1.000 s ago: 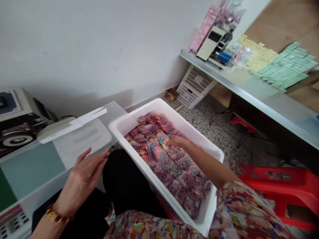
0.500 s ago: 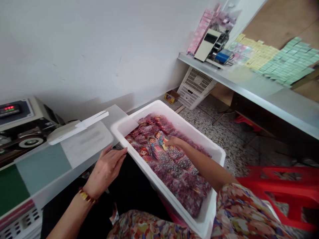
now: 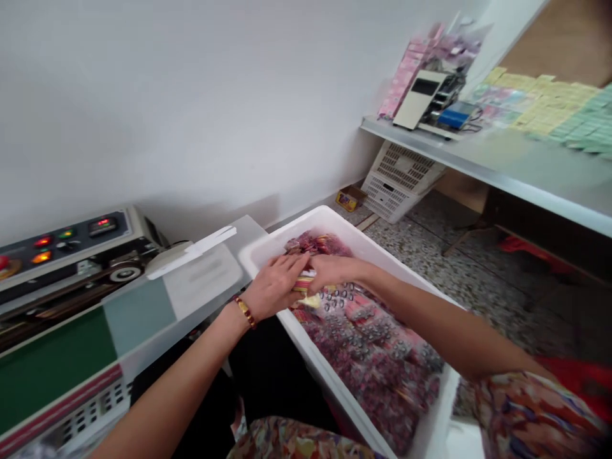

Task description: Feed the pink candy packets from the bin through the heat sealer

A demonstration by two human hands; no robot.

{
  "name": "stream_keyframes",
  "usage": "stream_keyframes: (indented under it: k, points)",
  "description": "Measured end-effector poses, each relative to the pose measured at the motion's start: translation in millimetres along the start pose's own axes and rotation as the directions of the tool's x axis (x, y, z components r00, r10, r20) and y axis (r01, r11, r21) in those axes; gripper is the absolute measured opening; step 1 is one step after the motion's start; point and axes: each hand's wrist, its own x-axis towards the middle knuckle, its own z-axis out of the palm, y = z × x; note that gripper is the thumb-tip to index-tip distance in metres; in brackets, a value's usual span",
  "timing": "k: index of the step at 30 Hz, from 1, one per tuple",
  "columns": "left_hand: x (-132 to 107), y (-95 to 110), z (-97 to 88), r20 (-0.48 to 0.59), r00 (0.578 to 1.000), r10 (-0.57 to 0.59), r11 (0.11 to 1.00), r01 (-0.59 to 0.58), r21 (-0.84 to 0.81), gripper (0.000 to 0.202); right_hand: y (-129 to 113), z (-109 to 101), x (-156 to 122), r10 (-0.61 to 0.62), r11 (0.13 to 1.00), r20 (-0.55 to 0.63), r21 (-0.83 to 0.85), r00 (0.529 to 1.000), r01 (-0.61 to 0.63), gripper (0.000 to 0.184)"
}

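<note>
L hand [image 3: 275, 285] & R hand [image 3: 331, 270] part-curled about striped pkt [image 3: 303, 282] in white tub [image 3: 345, 234]; firmness of grip unclear (blur). Pkt prob. light, slick, bendy; best held by edges.

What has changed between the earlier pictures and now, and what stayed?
The left hand has moved rightward, from beside the white tub to meet the right hand inside it. Both now touch a striped bundle; the grip is partly hidden. The right hand stayed in the tub, among the packets.
</note>
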Motion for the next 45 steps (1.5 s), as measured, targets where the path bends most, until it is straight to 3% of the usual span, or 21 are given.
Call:
stream_keyframes:
  k: [3, 7, 10, 12, 14, 16, 19, 22, 24, 27, 29, 30, 31, 32, 35, 36, 37, 39, 42, 43, 45]
  points:
    - [-7, -18, -18.2, 0.075, 0.982, -0.175, 0.980, 0.182, -0.086, 0.088, -39, -9, 24, -0.201, 0.976, 0.076, 0.102, 0.977, 0.193, 0.056]
    - [-37, -46, -29.3, 0.160, 0.885, -0.436, 0.791, 0.462, -0.400, 0.093, -73, -16, 62, -0.231, 0.973, 0.123, 0.047, 0.965, 0.227, 0.062]
    - [-56, -60, -27.1, 0.127, 0.822, -0.555, 0.627, 0.514, -0.586, 0.088, -94, -17, 93, -0.238, 0.969, 0.159, -0.036, 0.958, 0.246, 0.072]
    - [-66, -68, -23.0, 0.071, 0.777, -0.626, 0.577, 0.522, -0.628, 0.076, -109, -16, 114, -0.272, 0.946, 0.199, -0.123, 0.941, 0.300, 0.068]
    - [-75, -77, -19.2, 0.013, 0.705, -0.709, 0.558, 0.572, -0.602, 0.063, -124, -17, 131, -0.290, 0.911, 0.211, -0.238, 0.933, 0.337, 0.060]
    - [-83, -86, -17.5, -0.052, 0.606, -0.794, 0.544, 0.668, -0.508, 0.046, -136, -18, 144, -0.313, 0.887, 0.160, -0.304, 0.936, 0.348, 0.054]
    - [-97, -99, -20.0, -0.162, 0.440, -0.883, 0.468, 0.811, -0.351, 0.027, -143, -14, 155, -0.338, 0.912, -0.058, -0.268, 0.939, 0.311, 0.041]
    - [-109, -107, -24.1, -0.249, 0.313, -0.916, 0.378, 0.882, -0.281, 0.027, -141, 12, 157, -0.282, 0.949, -0.290, -0.227, 0.914, 0.221, 0.034]
    - [-116, -111, -24.4, -0.338, 0.292, -0.895, 0.367, 0.912, -0.183, 0.031, -140, 40, 158, -0.292, 0.945, -0.372, -0.253, 0.881, 0.206, 0.040]
    - [-124, -113, -21.5, -0.494, 0.269, -0.827, 0.343, 0.937, -0.064, 0.045, -138, 80, 162, -0.367, 0.914, -0.360, -0.309, 0.858, 0.262, 0.051]
    - [-131, -114, -20.0, -0.574, 0.194, -0.795, 0.302, 0.948, -0.098, 0.059, -137, 94, 167, -0.391, 0.901, -0.327, -0.329, 0.860, 0.284, 0.055]
    - [-137, -114, -20.0, -0.602, 0.175, -0.779, 0.304, 0.945, -0.119, 0.060, -136, 96, 170, -0.398, 0.896, -0.317, -0.334, 0.861, 0.292, 0.056]
    - [-143, -113, -20.4, -0.617, 0.198, -0.761, 0.340, 0.932, -0.121, 0.055, -135, 95, 173, -0.405, 0.893, -0.306, -0.336, 0.862, 0.300, 0.057]
    - [-150, -112, -21.2, -0.617, 0.268, -0.740, 0.410, 0.907, -0.098, 0.048, -134, 93, 176, -0.412, 0.889, -0.290, -0.335, 0.864, 0.311, 0.058]
    - [-171, -111, -24.2, -0.508, 0.600, -0.619, 0.663, 0.745, 0.072, 0.035, -131, 82, 179, -0.435, 0.878, -0.235, -0.325, 0.869, 0.351, 0.060]
    - [-178, -111, -24.9, -0.458, 0.670, -0.584, 0.703, 0.700, 0.126, 0.035, -131, 79, 179, -0.443, 0.874, -0.227, -0.326, 0.867, 0.361, 0.061]
    - [-183, -111, -25.5, -0.426, 0.701, -0.573, 0.709, 0.684, 0.172, 0.036, -131, 76, 179, -0.449, 0.871, -0.225, -0.328, 0.865, 0.367, 0.061]
    - [-192, -113, -26.3, -0.434, 0.669, -0.604, 0.640, 0.731, 0.235, 0.036, -134, 74, 178, -0.447, 0.869, -0.221, -0.335, 0.867, 0.363, 0.062]
    - [-199, -119, -26.8, -0.523, 0.559, -0.644, 0.504, 0.824, 0.259, 0.034, -138, 74, 177, -0.427, 0.871, -0.211, -0.356, 0.879, 0.338, 0.062]
    - [-199, -121, -26.5, -0.544, 0.539, -0.644, 0.483, 0.837, 0.258, 0.034, -140, 74, 177, -0.429, 0.868, -0.212, -0.367, 0.878, 0.335, 0.062]
    - [-198, -125, -25.4, -0.559, 0.539, -0.630, 0.487, 0.835, 0.257, 0.038, -143, 76, 177, -0.461, 0.850, -0.230, -0.394, 0.857, 0.351, 0.060]
